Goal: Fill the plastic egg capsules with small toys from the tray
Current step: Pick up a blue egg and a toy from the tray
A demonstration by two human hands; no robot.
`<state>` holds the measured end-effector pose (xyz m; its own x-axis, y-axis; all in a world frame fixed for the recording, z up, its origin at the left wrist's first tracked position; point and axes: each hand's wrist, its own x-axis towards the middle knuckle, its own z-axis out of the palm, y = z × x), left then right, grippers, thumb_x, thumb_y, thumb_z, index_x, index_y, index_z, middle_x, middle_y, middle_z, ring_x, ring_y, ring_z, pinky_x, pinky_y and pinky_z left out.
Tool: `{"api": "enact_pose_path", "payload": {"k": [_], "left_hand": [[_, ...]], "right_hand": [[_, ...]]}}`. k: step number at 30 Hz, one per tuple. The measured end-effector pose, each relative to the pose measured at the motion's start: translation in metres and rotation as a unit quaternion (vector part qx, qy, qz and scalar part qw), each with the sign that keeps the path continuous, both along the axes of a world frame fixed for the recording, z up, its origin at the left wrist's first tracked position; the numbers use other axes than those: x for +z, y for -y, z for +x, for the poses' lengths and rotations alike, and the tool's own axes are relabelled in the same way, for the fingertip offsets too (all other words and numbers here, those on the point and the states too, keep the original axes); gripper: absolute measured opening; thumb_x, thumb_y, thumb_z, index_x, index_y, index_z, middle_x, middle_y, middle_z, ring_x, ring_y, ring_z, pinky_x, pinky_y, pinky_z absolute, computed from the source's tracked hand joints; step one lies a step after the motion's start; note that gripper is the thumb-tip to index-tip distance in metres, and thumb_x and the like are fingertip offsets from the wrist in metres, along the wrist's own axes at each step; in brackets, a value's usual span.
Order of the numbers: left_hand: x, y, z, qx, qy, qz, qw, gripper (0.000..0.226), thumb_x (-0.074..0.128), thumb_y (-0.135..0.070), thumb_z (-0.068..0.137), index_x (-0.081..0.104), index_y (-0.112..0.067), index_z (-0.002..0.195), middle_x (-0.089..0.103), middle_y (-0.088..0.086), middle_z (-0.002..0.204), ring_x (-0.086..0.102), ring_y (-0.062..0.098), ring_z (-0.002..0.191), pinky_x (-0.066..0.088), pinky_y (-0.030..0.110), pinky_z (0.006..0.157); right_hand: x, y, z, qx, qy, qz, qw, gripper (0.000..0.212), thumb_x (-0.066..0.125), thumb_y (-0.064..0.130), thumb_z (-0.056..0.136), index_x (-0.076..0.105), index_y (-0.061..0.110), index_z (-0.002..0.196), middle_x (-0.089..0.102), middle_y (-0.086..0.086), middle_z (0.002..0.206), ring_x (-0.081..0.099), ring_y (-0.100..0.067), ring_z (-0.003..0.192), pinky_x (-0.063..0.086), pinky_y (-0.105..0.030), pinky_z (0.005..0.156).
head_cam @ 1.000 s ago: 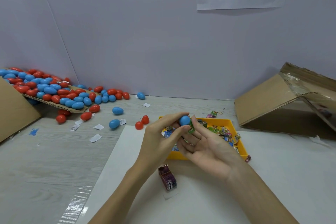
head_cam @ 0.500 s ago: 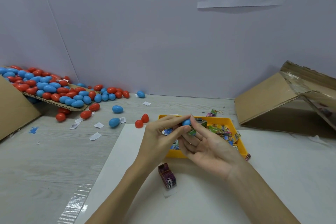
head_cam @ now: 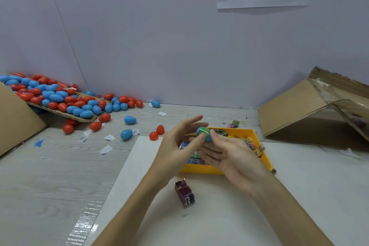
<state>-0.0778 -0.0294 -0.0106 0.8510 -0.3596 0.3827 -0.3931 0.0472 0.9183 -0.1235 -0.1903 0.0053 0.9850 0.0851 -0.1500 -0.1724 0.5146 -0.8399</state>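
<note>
- Pinching a blue egg capsule (head_cam: 204,134) between them, the fingers (head_cam: 202,138) of the left hand (head_cam: 175,150) and the thumb of the right hand (head_cam: 231,156) meet above the far left corner of the tray; something green shows at the capsule's seam.
- Left fingers are spread and nearly straight above the capsule, only the thumb pressing it; the right palm faces up, its fingers lying loosely under the capsule.
- Directly beneath the hands sits the yellow tray (head_cam: 263,158), holding a jumble of small coloured toy packets (head_cam: 250,144).
- One purple toy packet (head_cam: 184,194) lies on the white sheet (head_cam: 219,215) just in front of the tray.
- Loose blue and red eggs (head_cam: 129,120) and white paper slips (head_cam: 109,137) are scattered on the bench (head_cam: 50,175) to the left.
- Farther left, a heap of eggs (head_cam: 60,98) spills over a cardboard flap.
- On the right stands a tipped cardboard box (head_cam: 295,114).
</note>
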Motion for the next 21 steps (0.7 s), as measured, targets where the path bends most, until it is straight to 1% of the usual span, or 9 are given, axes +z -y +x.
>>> {"api": "enact_pose_path", "payload": {"k": [2, 5, 6, 8, 10, 12, 14, 17, 21], "left_hand": [[0.0009, -0.0017, 0.0007, -0.010, 0.031, 0.029, 0.999, 0.038, 0.071, -0.015, 0.097, 0.067, -0.027, 0.133, 0.073, -0.011, 0.124, 0.068, 0.016, 0.113, 0.055, 0.027, 0.096], [0.0025, -0.0042, 0.0018, 0.006, 0.051, 0.020, 0.998, 0.032, 0.076, -0.013, 0.093, 0.073, -0.027, 0.121, 0.075, -0.009, 0.116, 0.069, 0.015, 0.111, 0.054, 0.024, 0.095], [0.0030, -0.0051, 0.0022, 0.011, 0.053, 0.011, 0.998, 0.032, 0.078, -0.013, 0.091, 0.074, -0.027, 0.119, 0.076, -0.008, 0.115, 0.069, 0.014, 0.111, 0.054, 0.023, 0.095], [0.0035, -0.0056, 0.0025, 0.019, 0.061, -0.001, 0.998, 0.033, 0.083, -0.012, 0.086, 0.075, -0.026, 0.115, 0.076, -0.009, 0.112, 0.070, 0.013, 0.111, 0.054, 0.019, 0.093], [0.0024, -0.0046, 0.0030, 0.035, 0.078, -0.002, 0.996, 0.034, 0.085, -0.012, 0.083, 0.076, -0.024, 0.114, 0.077, -0.010, 0.111, 0.070, 0.013, 0.112, 0.053, 0.018, 0.092], [0.0006, -0.0032, 0.0029, 0.060, 0.102, 0.001, 0.993, 0.035, 0.087, -0.014, 0.081, 0.078, -0.025, 0.113, 0.076, -0.011, 0.111, 0.069, 0.013, 0.113, 0.054, 0.019, 0.092], [-0.0011, -0.0025, 0.0027, 0.087, 0.120, 0.001, 0.989, 0.037, 0.088, -0.015, 0.079, 0.079, -0.027, 0.113, 0.076, -0.012, 0.111, 0.068, 0.013, 0.114, 0.054, 0.020, 0.093], [-0.0028, -0.0020, 0.0023, 0.111, 0.134, -0.005, 0.985, 0.040, 0.089, -0.014, 0.076, 0.080, -0.026, 0.114, 0.073, -0.012, 0.111, 0.067, 0.016, 0.115, 0.052, 0.018, 0.093], [-0.0052, -0.0018, 0.0016, 0.130, 0.156, -0.004, 0.979, 0.044, 0.088, -0.004, 0.076, 0.080, -0.026, 0.113, 0.071, -0.017, 0.111, 0.066, 0.016, 0.115, 0.052, 0.017, 0.093]], "right_hand": [[0.0001, 0.0016, 0.0001, 0.004, 0.001, -0.004, 1.000, 0.036, 0.061, 0.024, 0.101, 0.066, -0.003, 0.124, 0.072, -0.022, 0.123, 0.071, -0.028, 0.116, 0.060, -0.033, 0.092], [0.0019, 0.0019, -0.0006, 0.038, -0.050, 0.103, 0.993, 0.040, 0.065, 0.028, 0.098, 0.066, -0.002, 0.125, 0.069, -0.024, 0.127, 0.071, -0.029, 0.115, 0.058, -0.039, 0.095], [0.0020, 0.0008, -0.0004, 0.049, -0.066, 0.139, 0.987, 0.040, 0.067, 0.028, 0.096, 0.068, -0.002, 0.122, 0.068, -0.024, 0.128, 0.071, -0.030, 0.114, 0.057, -0.040, 0.094], [0.0011, -0.0018, 0.0002, 0.057, -0.088, 0.172, 0.979, 0.042, 0.071, 0.028, 0.091, 0.073, -0.004, 0.117, 0.068, -0.025, 0.128, 0.073, -0.031, 0.108, 0.060, -0.041, 0.087], [-0.0008, -0.0035, 0.0013, 0.056, -0.108, 0.197, 0.973, 0.049, 0.074, 0.028, 0.089, 0.070, -0.007, 0.123, 0.069, -0.024, 0.125, 0.075, -0.033, 0.101, 0.060, -0.042, 0.084], [-0.0011, -0.0039, 0.0016, 0.054, -0.119, 0.217, 0.967, 0.054, 0.073, 0.026, 0.090, 0.064, -0.006, 0.131, 0.068, -0.023, 0.126, 0.075, -0.033, 0.099, 0.056, -0.042, 0.088], [0.0000, -0.0038, 0.0011, 0.052, -0.121, 0.228, 0.965, 0.054, 0.072, 0.024, 0.091, 0.061, -0.005, 0.136, 0.067, -0.022, 0.129, 0.073, -0.032, 0.100, 0.055, -0.043, 0.089], [0.0012, -0.0038, -0.0001, 0.052, -0.115, 0.239, 0.963, 0.050, 0.070, 0.022, 0.093, 0.062, -0.003, 0.135, 0.066, -0.022, 0.131, 0.072, -0.032, 0.103, 0.054, -0.044, 0.093], [0.0028, -0.0043, -0.0013, 0.044, -0.108, 0.239, 0.964, 0.048, 0.068, 0.017, 0.091, 0.061, -0.004, 0.133, 0.065, -0.025, 0.133, 0.063, -0.031, 0.122, 0.050, -0.046, 0.102]]}}
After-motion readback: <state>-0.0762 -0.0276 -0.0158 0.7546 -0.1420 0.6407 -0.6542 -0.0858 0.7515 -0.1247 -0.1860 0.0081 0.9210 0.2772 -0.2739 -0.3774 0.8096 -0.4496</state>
